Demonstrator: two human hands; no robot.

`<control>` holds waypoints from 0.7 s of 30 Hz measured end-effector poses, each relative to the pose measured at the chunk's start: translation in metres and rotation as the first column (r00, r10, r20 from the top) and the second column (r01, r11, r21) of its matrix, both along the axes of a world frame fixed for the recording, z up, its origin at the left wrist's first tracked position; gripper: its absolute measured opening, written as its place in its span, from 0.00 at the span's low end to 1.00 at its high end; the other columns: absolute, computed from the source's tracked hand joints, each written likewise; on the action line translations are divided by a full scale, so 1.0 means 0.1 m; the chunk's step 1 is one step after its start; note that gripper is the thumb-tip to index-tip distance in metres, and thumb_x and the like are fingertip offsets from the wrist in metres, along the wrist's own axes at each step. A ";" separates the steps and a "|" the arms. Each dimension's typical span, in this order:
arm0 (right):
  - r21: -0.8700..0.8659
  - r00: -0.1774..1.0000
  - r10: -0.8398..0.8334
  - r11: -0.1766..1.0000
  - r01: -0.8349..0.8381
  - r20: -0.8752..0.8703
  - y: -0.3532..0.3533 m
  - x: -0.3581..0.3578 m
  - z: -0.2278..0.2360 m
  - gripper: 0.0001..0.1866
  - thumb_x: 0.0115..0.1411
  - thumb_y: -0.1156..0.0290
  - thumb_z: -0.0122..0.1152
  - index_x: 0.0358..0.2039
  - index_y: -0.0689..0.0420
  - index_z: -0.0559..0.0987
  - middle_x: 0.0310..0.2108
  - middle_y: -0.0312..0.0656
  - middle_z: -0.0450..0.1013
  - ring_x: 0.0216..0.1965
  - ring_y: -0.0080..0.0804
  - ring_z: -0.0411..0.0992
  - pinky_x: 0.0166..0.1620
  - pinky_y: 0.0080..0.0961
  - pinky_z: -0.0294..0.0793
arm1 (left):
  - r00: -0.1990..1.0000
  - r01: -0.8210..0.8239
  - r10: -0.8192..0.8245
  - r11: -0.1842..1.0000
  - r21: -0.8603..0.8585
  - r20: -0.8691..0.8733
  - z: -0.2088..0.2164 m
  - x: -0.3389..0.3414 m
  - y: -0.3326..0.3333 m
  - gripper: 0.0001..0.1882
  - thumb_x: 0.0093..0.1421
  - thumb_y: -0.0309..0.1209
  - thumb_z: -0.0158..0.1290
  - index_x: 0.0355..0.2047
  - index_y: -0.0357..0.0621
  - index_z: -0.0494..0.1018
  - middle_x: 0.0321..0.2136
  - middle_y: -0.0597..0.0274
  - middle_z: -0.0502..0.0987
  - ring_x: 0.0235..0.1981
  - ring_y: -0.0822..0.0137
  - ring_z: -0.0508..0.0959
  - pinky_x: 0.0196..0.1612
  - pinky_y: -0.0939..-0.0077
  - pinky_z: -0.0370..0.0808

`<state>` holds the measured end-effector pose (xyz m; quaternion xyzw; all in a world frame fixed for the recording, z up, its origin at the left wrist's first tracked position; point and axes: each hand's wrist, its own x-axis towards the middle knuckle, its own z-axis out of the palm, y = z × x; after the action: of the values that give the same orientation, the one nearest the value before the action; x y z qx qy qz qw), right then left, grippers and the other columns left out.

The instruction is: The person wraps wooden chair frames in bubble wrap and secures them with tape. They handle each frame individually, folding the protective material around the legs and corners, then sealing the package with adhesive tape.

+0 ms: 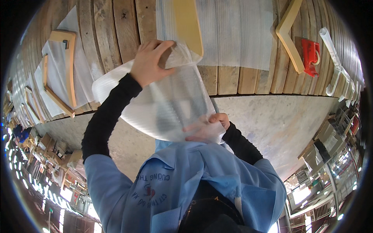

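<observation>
Up close, your left hand [149, 62] is closed over the top end of a bundle wrapped in translucent foam sheet [171, 105], fingers curled across the crumpled wrap where a pale wooden piece [186, 23] sticks out of it. Your right hand [206, 128] pinches the lower end of the same wrap, fingers spread against the plastic — so the bundle hangs between both hands, tilted, in front of your chest and above the near edge of the plank table [124, 23]. On the table, a white foam sheet [233, 31] lies spread just behind the bundle. To the right rest a bent pale wooden part [289, 37], a red tape dispenser [311, 56] and a rolled-up clear sheet [334, 54]. To the left lie wooden frames [66, 66] on more wrap. Below the table edge runs a grey concrete floor [279, 128].
</observation>
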<state>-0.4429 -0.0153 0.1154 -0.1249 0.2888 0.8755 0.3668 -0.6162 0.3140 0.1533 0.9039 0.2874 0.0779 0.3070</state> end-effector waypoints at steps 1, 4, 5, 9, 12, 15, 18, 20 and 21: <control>-0.069 0.998 0.020 0.997 -0.016 0.062 -0.20 -0.03 -0.18 0.22 0.55 0.66 0.55 0.48 0.64 0.77 0.63 0.64 0.60 0.57 0.67 0.66 0.62 0.52 0.65 | 1.000 0.014 -0.014 1.000 -0.008 -0.025 -0.20 0.04 -0.05 0.39 0.44 0.43 0.70 0.57 0.53 0.71 0.47 0.52 0.76 0.51 0.48 0.73 0.56 0.53 0.68; -0.131 0.955 0.096 0.990 -0.061 0.281 -0.13 0.03 -0.23 0.23 0.58 0.64 0.54 0.49 0.67 0.77 0.48 0.52 0.76 0.48 0.41 0.76 0.54 0.35 0.75 | 0.993 0.054 -0.054 0.999 -0.003 -0.108 -0.68 0.15 -0.14 0.39 0.44 0.44 0.70 0.58 0.55 0.71 0.47 0.54 0.75 0.51 0.50 0.73 0.57 0.56 0.68; -0.130 0.919 0.141 0.987 -0.099 0.369 -0.01 0.05 -0.12 0.22 0.59 0.63 0.54 0.48 0.66 0.78 0.46 0.51 0.77 0.47 0.40 0.77 0.54 0.34 0.76 | 0.993 0.064 -0.063 0.998 0.009 -0.098 -0.78 0.18 -0.14 0.39 0.44 0.44 0.70 0.58 0.56 0.72 0.46 0.55 0.75 0.51 0.51 0.73 0.56 0.57 0.68; -0.202 0.708 0.327 0.945 -0.258 0.626 -0.01 0.07 -0.34 0.24 0.63 0.54 0.57 0.44 0.65 0.80 0.41 0.46 0.80 0.45 0.39 0.78 0.53 0.32 0.75 | 0.988 0.123 -0.119 0.992 0.033 -0.095 -0.96 0.31 -0.12 0.38 0.44 0.45 0.70 0.58 0.62 0.72 0.45 0.58 0.75 0.49 0.54 0.73 0.54 0.58 0.67; -0.094 0.251 0.241 0.870 -0.484 0.938 -0.11 0.18 -0.72 0.29 0.63 0.43 0.58 0.34 0.61 0.81 0.34 0.45 0.80 0.41 0.39 0.79 0.50 0.32 0.76 | 0.987 0.139 -0.130 0.985 0.101 -0.094 -1.03 0.42 -0.24 0.37 0.45 0.43 0.71 0.58 0.66 0.73 0.44 0.60 0.75 0.48 0.55 0.72 0.52 0.59 0.66; -0.403 -0.386 0.115 0.243 -0.883 0.915 0.35 0.67 -0.32 0.29 0.63 0.42 0.62 0.35 0.60 0.82 0.27 0.41 0.77 0.34 0.32 0.77 0.43 0.31 0.78 | 0.988 0.106 -0.094 0.990 0.097 -0.125 -1.13 0.38 -0.42 0.37 0.44 0.45 0.71 0.57 0.65 0.74 0.44 0.59 0.75 0.48 0.55 0.72 0.52 0.58 0.65; -0.424 -0.407 0.120 0.237 -0.874 0.906 1.08 1.09 0.28 0.32 0.62 0.38 0.60 0.26 0.60 0.80 0.23 0.49 0.77 0.29 0.40 0.78 0.33 0.33 0.76 | 0.984 0.063 -0.050 0.996 0.067 -0.172 -1.16 0.28 -0.50 0.37 0.44 0.45 0.70 0.57 0.65 0.74 0.45 0.57 0.75 0.49 0.54 0.72 0.52 0.57 0.65; -0.309 -0.443 -0.193 0.482 -0.820 0.876 1.83 0.97 0.55 0.29 0.64 0.43 0.58 0.27 0.60 0.80 0.22 0.48 0.76 0.26 0.42 0.76 0.30 0.33 0.74 | 0.985 0.035 -0.022 0.997 0.073 -0.171 -1.18 0.24 -0.53 0.35 0.45 0.44 0.70 0.56 0.65 0.75 0.44 0.58 0.74 0.48 0.54 0.71 0.51 0.57 0.65; -0.224 -0.494 -0.283 0.637 -0.738 0.822 2.18 0.73 0.48 0.24 0.66 0.49 0.57 0.30 0.61 0.80 0.22 0.48 0.76 0.25 0.41 0.76 0.28 0.35 0.74 | 0.989 0.022 -0.009 0.996 0.084 -0.147 -1.18 0.23 -0.52 0.33 0.45 0.42 0.69 0.55 0.64 0.76 0.43 0.59 0.74 0.47 0.55 0.71 0.51 0.58 0.65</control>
<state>-0.3702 0.2028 0.1635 -0.7308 -0.4955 0.4391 0.1662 -0.5932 0.2620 0.0350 0.9218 0.2984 0.0214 0.2466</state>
